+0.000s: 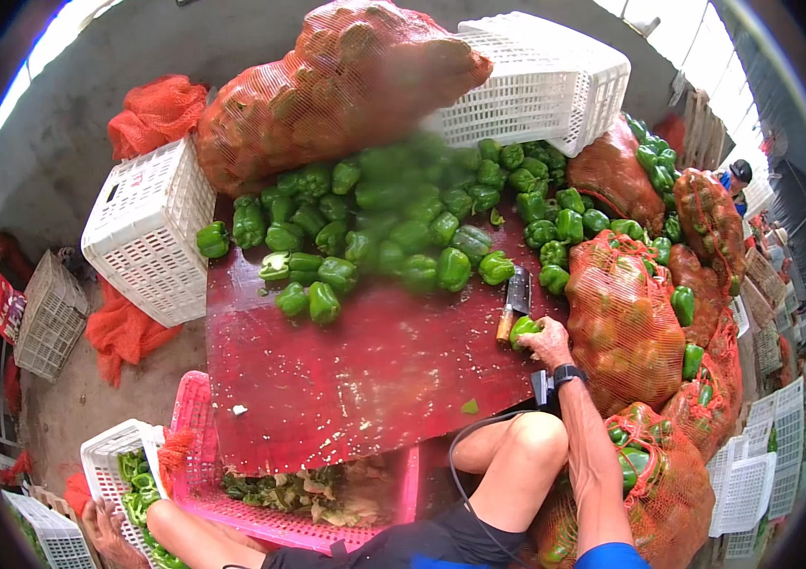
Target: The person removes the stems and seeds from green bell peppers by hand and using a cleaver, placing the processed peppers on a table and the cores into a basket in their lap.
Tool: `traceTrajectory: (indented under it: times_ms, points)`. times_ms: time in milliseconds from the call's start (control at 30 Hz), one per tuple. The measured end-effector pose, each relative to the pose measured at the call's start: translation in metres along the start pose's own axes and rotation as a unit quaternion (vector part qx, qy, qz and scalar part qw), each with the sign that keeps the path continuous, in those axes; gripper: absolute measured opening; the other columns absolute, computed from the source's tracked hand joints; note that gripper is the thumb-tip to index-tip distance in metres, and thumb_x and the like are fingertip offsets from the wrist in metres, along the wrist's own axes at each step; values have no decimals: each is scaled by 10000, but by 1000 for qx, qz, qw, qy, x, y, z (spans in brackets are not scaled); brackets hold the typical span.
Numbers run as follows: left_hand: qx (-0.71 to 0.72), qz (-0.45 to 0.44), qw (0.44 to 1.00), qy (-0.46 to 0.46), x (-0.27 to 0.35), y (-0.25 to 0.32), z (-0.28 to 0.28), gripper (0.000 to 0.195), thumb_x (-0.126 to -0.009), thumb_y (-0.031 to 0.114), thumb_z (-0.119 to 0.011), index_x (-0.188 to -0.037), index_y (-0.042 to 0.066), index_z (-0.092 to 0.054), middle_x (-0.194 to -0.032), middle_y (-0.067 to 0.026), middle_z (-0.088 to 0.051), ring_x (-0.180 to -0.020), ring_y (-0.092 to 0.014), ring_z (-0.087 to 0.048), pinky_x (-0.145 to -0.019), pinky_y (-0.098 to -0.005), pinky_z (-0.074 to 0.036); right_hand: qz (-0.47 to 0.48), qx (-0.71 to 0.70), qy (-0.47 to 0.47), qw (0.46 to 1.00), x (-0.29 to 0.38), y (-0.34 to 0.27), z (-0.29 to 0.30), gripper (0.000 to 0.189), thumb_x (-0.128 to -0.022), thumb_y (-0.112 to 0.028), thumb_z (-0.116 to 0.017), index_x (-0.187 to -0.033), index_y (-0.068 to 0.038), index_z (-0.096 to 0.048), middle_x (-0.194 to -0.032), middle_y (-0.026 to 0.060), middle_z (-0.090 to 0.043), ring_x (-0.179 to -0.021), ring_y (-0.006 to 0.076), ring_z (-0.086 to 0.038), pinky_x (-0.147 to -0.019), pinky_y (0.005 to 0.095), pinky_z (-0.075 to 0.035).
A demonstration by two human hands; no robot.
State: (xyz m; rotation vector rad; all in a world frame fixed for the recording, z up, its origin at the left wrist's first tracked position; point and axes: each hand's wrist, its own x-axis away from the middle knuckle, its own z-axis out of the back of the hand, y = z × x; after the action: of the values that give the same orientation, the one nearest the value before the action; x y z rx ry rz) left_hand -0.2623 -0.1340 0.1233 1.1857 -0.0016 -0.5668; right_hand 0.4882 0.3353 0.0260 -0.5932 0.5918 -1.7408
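Observation:
My right hand (547, 343) has its fingers around a green bell pepper (524, 331) at the right edge of the red tabletop (374, 355). Just beyond it lies a cleaver (517, 295), its wooden handle towards me and right beside the pepper. At lower left, my left hand (113, 535) is at the outer side of a white plastic crate (101, 455) that holds cut green peppers (138, 491). Whether its fingers grip the crate is unclear. Whole green bell peppers (453, 269) lie heaped across the table's far half; a blurred patch covers part of the heap.
Red mesh sacks of produce (627, 327) crowd the right side, and a large one (303, 99) lies at the back. White crates (154, 227) stand left and back right (517, 92). A pink crate (303, 508) with trimmings sits under the near edge. People (736, 181) are far right.

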Motion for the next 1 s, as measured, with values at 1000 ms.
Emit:
traceTrajectory:
  times_ms: [1000]
  points:
    - [-45,-9,901,-432,179,132,-166,233,-926,9,-632,-1159,8,-637,-992,-106,-696,-900,-203,-657,-799,-318,-530,241,194,114,944,-119,-147,-60,353,-762,-179,-640,-1089,-49,-677,-1000,227,-697,-967,403,-668,-867,473,-533]
